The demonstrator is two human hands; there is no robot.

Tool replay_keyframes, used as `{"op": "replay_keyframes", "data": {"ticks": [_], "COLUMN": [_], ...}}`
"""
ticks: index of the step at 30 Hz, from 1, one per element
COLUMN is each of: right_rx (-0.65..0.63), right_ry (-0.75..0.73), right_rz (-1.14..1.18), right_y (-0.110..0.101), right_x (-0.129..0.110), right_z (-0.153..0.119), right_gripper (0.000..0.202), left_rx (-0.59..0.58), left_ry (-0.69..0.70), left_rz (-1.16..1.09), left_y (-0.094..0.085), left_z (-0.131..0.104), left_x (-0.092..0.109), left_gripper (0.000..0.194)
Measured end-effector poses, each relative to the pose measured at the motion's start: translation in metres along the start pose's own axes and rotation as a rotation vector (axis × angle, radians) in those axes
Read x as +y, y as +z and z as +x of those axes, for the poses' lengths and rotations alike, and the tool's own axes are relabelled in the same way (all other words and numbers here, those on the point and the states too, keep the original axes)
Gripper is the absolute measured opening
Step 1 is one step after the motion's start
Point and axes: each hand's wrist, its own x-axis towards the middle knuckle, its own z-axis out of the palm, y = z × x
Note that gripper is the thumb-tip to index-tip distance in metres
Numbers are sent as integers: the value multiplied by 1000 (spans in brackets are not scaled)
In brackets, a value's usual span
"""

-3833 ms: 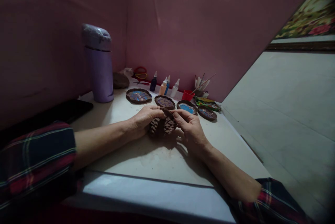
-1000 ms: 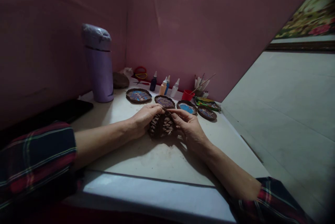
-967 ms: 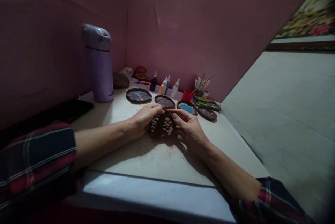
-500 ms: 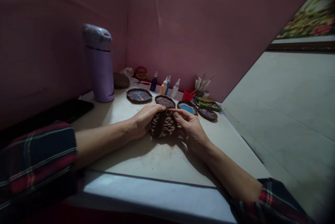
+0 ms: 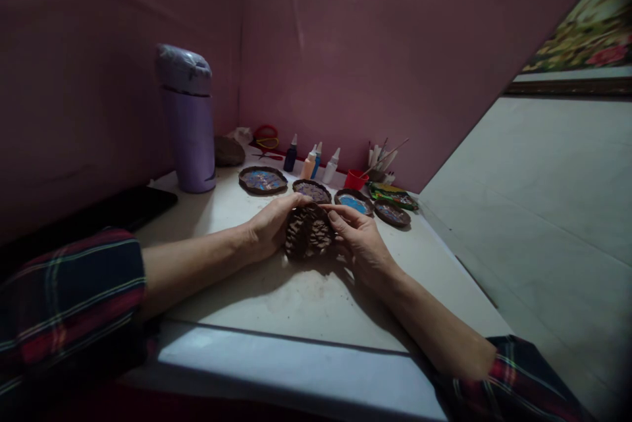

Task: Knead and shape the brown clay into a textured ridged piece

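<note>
A round brown clay piece (image 5: 309, 232) with a bumpy, textured surface is tilted up over the white board. My left hand (image 5: 274, 224) grips its left side, thumb at the top edge. On the right side, my right hand (image 5: 358, 237) pinches the rim between thumb and fingers. Behind it lie brown clay dishes: one with blue and orange paint (image 5: 263, 180), one with purplish paint (image 5: 311, 191), one with bright blue paint (image 5: 353, 202) and a smaller one (image 5: 392, 213).
A tall purple bottle (image 5: 190, 122) and a black flat object (image 5: 133, 205) are at the left. Several small paint bottles (image 5: 309, 164), a red cup (image 5: 355, 179), brushes (image 5: 382, 157), scissors (image 5: 266, 137) and a clay lump (image 5: 229, 151) line the back.
The clay piece has tilted very slightly in my hands. Both hands keep nearly the same place and grip.
</note>
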Motion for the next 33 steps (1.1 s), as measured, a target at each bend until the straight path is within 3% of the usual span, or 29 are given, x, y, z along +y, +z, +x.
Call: {"op": "replay_keyframes", "data": {"ticks": [6, 15, 20, 33], "right_rx": [4, 25, 26, 17], "right_ry": [-4, -17, -16, -24], "right_rz": [2, -2, 16, -6], "right_y": [0, 1, 2, 0], "right_x": [0, -2, -2, -1], "right_z": [1, 0, 0, 1], "right_gripper": [36, 36, 35, 35], "left_rx": [52, -82, -2, 26], "left_ry": [70, 149, 158, 163], "left_rz": [59, 76, 127, 137], "left_y": [1, -5, -5, -5], "left_z": [2, 4, 4, 7], "left_x": [-2, -4, -4, -5], "left_gripper": [13, 24, 15, 7]}}
